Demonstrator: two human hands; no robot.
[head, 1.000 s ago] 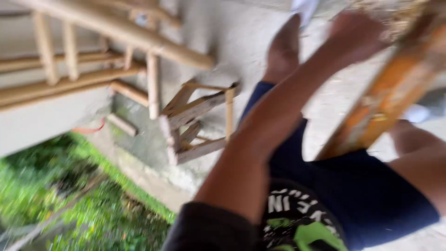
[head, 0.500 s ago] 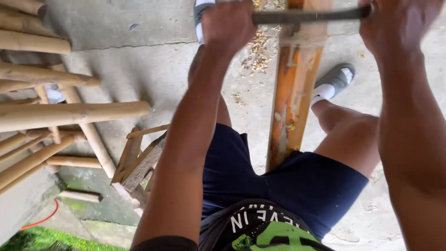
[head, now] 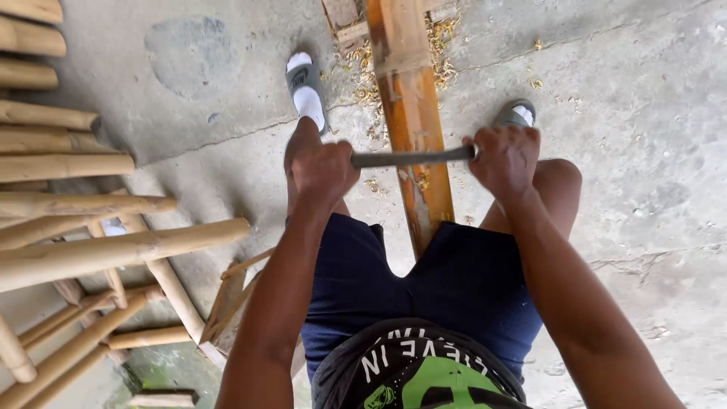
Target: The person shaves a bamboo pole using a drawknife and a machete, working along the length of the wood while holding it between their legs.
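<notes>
Drawknife blade is lying crosswise on the orange plank between the knees, left hand and right hand each gripping an end, evening the pull.

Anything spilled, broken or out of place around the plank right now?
Only wood shavings, scattered on the concrete floor beside the plank. Both hands, left and right, grip the metal blade level across it. Nothing looks damaged.
</notes>
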